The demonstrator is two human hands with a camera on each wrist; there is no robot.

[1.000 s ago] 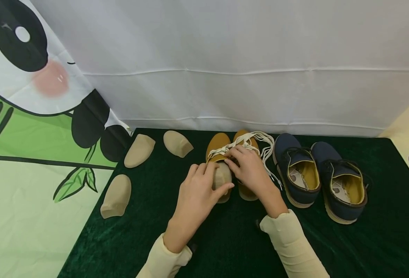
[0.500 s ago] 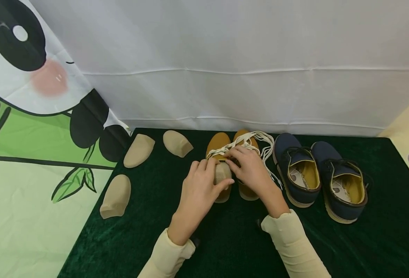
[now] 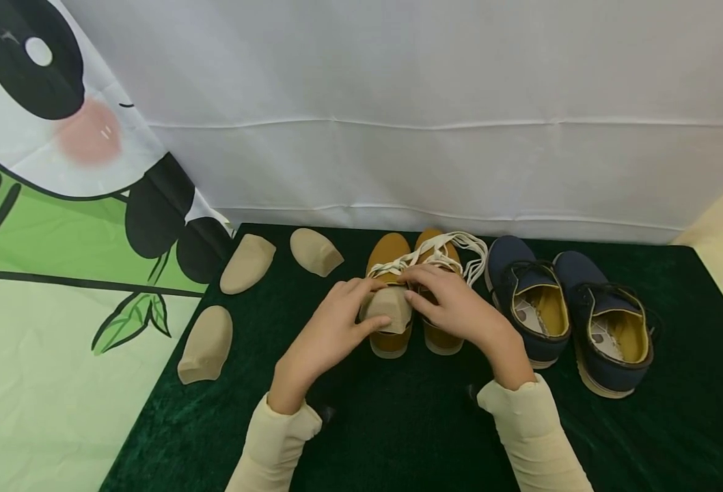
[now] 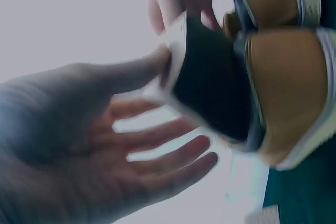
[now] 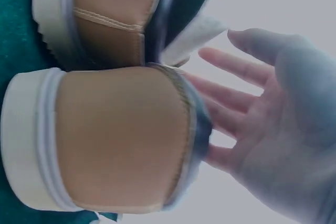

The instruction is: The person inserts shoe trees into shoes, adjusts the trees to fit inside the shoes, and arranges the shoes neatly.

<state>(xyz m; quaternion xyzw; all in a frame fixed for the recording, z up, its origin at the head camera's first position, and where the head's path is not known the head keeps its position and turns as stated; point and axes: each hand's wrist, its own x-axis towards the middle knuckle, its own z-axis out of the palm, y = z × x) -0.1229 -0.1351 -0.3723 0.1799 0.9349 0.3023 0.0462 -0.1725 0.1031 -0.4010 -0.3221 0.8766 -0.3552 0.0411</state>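
A beige moulded shoe insert (image 3: 387,307) sits tilted in the opening of the left tan shoe (image 3: 387,249), its toe end hidden inside. My left hand (image 3: 331,328) holds the insert, thumb on the near edge and fingers at its far left side. In the left wrist view the thumb (image 4: 131,74) presses the insert's rim, beside its dark hollow. My right hand (image 3: 460,304) reaches over the other tan shoe (image 5: 123,140). Its thumb tip touches or nearly touches the insert's right edge, with the fingers (image 5: 231,95) fairly straight near the laces (image 3: 438,249).
Three more beige inserts lie at the left: a near one (image 3: 206,345), a far one (image 3: 247,264) and another (image 3: 315,251). Navy shoes, one nearer the middle (image 3: 524,301) and one farther right (image 3: 604,324), stand on the green cloth (image 3: 398,424). A white curtain (image 3: 398,171) hangs behind.
The insert has tipped up, its near edge rising out of the shoe opening. My left hand has swung left with its wrist lower, and my right wrist has shifted to the right.
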